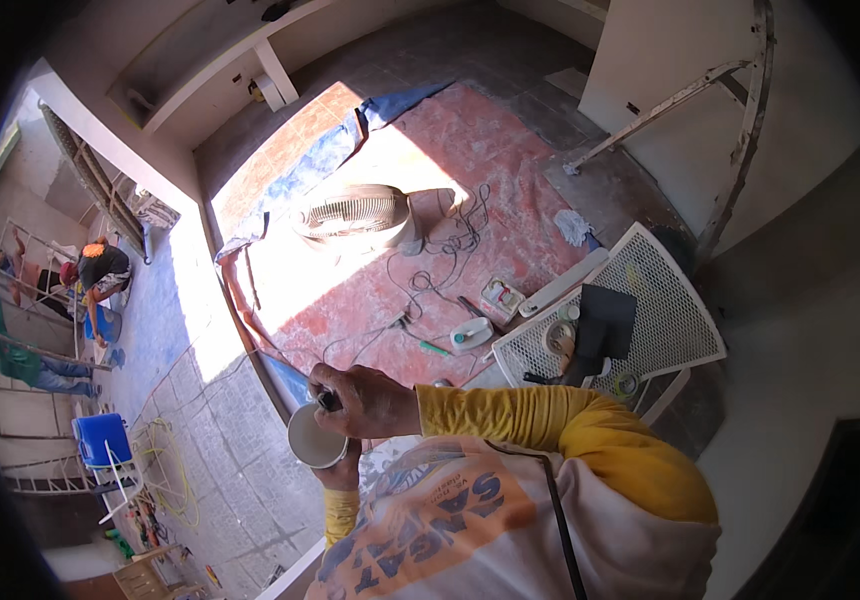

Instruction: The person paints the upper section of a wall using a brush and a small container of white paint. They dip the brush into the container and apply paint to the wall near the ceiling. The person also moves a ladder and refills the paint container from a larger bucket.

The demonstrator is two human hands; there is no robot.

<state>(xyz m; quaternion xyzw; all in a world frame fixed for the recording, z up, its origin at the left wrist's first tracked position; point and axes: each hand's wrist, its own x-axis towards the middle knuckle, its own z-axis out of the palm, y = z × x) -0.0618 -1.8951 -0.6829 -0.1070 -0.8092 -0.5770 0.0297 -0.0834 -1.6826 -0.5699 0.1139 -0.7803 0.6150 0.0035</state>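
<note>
My left hand (341, 469) holds a round white container (313, 444) from below and beside its wall, in front of my torso. Over the container's rim is my right hand (374, 403), its fingers closed around a dark handle (329, 400). The far end of that tool is hidden, so I cannot tell what kind it is. The container's inside looks pale. Both forearms wear yellow sleeves; the right one (505, 411) crosses in front of my chest.
A dusty electric fan (355, 211) and tangled cable (422, 283) lie on a red sheet (475, 142). Near them are a white jug (471, 333) and a white mesh-topped table (670, 307) bearing tape rolls. A metal frame (749, 127) leans right. People (104, 266) work beyond the opening at left.
</note>
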